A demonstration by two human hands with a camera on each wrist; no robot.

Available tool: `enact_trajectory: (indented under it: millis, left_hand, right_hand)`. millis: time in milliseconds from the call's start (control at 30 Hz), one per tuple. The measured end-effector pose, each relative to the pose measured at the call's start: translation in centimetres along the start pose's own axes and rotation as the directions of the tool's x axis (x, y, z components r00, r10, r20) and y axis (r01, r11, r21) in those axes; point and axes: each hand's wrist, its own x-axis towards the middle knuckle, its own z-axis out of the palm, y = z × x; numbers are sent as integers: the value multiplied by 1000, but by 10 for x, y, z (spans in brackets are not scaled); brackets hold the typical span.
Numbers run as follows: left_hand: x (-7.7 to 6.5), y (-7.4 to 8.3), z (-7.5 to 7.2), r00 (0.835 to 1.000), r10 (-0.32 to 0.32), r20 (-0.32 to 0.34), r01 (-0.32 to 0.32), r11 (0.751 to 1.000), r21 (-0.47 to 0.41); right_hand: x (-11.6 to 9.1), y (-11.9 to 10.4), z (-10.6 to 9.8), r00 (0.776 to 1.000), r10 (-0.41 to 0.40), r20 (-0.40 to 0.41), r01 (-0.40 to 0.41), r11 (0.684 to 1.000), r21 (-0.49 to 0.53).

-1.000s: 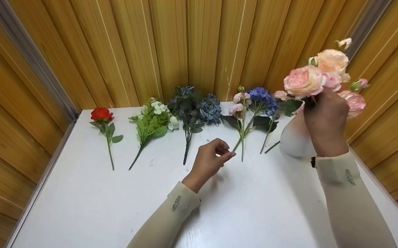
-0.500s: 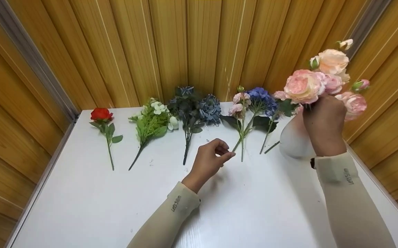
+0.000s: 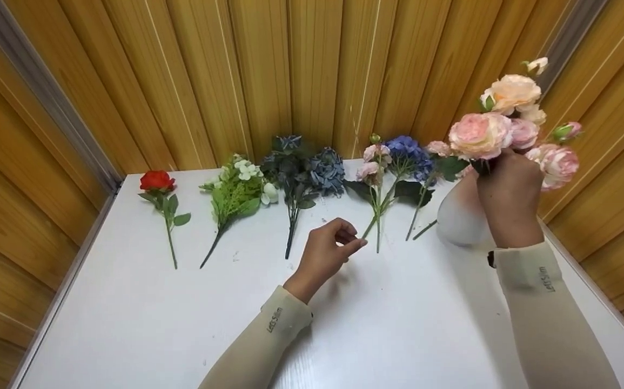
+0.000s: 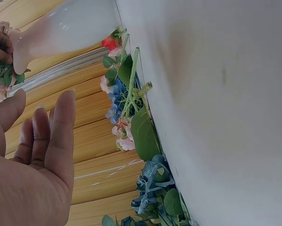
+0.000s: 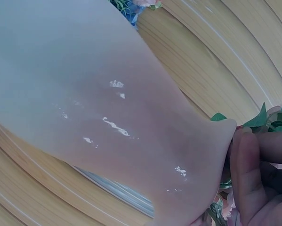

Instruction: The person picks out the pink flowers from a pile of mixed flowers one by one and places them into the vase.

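My right hand grips a bunch of pink and peach roses just under the blooms, at the mouth of a white vase with a pinkish neck. In the right wrist view, curled fingers sit right at the rim of the vase, and the stems are hidden. My left hand holds nothing. Its fingers are loosely bent, with thumb and forefinger apart in the left wrist view. It hovers over the table near the stem ends of a pink flower spray.
Along the back of the white table lie a red rose, a green spray with white blossoms, a dark blue bunch and a violet-blue hydrangea. Wood-panelled walls enclose the back and sides.
The roses have shifted and turned slightly in my right hand, which has moved down a little toward the vase mouth. The left hand has stayed in place.
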Motion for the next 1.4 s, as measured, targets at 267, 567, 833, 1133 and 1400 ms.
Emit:
enact_trajectory:
  millis: [267,567,833,1133,1400]
  left_hand:
    - [2,1,0,1000,8,-3,-8,1000,9]
    - [3,-1,0,1000,11,-3,-11,1000,4]
    - [4,-5,1,1000,19,-10,-19,1000,13]
    - [6,-7,10,999,3,-34,2,989,150]
    - [40,7,34,997,-75,-37,82,954,289]
  right_hand:
    - [2,-1,0,1000,-26,0,26,999,-44]
    - [-2,-11,-9,1000,1,7,-1,997,-76]
    - [-13,-17,-7,999,9,36,-9,1000,9]
    - [-38,-13,24,996,4,86,-12,995,102]
    - [-49,-24,41,983,8,185,-11,1000,18]
